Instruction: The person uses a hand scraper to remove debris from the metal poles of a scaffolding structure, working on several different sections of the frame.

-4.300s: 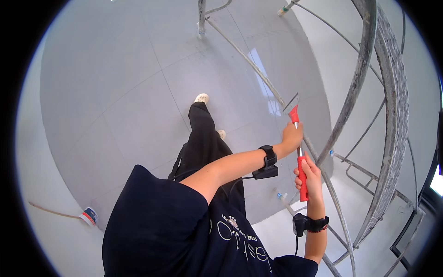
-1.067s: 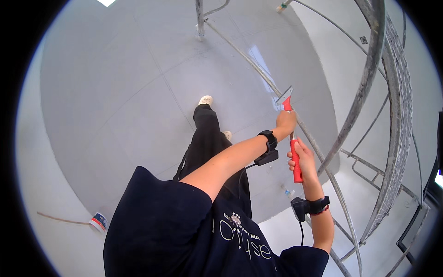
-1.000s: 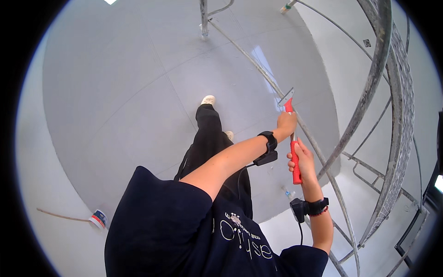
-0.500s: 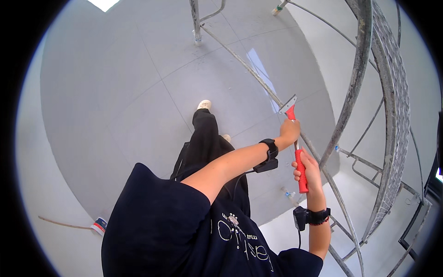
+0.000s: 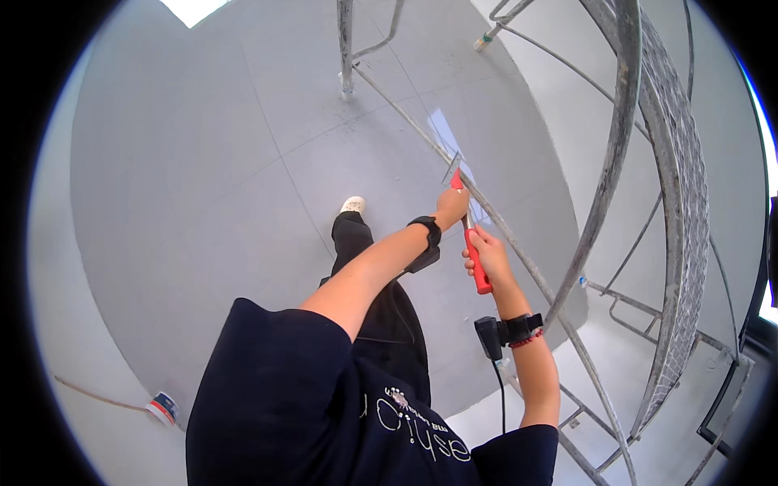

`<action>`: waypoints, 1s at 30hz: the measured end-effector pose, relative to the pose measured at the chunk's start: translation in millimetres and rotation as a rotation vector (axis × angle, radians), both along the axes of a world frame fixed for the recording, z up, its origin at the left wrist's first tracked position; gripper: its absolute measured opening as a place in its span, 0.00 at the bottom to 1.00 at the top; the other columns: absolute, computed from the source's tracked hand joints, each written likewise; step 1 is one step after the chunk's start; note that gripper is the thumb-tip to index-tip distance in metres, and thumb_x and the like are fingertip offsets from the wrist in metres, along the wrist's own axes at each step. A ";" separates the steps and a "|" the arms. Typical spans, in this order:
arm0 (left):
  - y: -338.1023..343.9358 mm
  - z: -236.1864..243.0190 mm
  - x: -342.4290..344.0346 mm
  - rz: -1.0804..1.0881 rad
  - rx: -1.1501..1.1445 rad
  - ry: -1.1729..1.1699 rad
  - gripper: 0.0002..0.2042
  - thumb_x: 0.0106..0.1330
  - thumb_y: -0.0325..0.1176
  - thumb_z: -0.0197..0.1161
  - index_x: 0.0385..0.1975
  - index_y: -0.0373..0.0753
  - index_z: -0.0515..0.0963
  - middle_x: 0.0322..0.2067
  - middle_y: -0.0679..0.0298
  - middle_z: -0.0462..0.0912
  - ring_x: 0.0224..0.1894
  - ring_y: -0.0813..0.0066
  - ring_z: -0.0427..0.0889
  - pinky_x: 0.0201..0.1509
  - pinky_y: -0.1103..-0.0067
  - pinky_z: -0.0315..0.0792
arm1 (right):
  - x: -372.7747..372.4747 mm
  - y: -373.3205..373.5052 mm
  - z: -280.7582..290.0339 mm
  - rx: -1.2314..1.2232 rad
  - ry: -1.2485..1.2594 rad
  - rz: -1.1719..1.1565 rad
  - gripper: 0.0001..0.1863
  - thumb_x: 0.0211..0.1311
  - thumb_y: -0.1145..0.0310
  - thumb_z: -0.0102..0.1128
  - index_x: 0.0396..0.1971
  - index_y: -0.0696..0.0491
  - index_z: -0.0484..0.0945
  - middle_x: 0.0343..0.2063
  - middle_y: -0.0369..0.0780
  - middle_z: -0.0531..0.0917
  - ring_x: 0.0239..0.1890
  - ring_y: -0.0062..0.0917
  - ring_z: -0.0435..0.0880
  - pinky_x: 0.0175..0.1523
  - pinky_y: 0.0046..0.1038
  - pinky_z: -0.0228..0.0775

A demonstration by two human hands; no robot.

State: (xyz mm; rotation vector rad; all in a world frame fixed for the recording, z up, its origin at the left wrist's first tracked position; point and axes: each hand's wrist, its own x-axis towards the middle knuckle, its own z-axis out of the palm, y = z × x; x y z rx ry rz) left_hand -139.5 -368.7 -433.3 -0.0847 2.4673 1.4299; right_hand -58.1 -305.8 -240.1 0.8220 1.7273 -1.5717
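Note:
A long scraper [image 5: 478, 271] with a red grip, a metal shaft and a red head is held in front of me by both hands. My left hand [image 5: 452, 206] is closed round its upper part, just below the head. Lower down, my right hand [image 5: 491, 255] wraps round the red grip. The flat metal blade [image 5: 451, 168] overlaps a diagonal scaffold brace [image 5: 519, 249] in the view; whether it touches the pipe I cannot tell.
Scaffolding with a curved-looking pipe [image 5: 613, 154] and a textured platform [image 5: 685, 162] rises on the right. A scaffold leg [image 5: 346, 49] stands ahead on grey floor tiles [image 5: 203, 178]. At the lower left lies a small tub [image 5: 163, 408] beside a thin stick [image 5: 99, 395].
Both hands and the scraper have shifted left relative to the scaffold, with the blade now across the brace farther along. My body has moved slightly; both grips stay closed.

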 end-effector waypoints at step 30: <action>86.4 33.3 118.6 0.088 0.385 -0.563 0.21 0.57 0.40 0.49 0.37 0.23 0.63 0.28 0.41 0.76 0.34 0.47 0.77 0.39 0.63 0.70 | 126.3 48.5 23.2 0.221 0.036 -0.082 0.27 0.60 0.68 0.47 0.60 0.54 0.56 0.14 0.34 0.67 0.09 0.15 0.65 0.12 0.20 0.60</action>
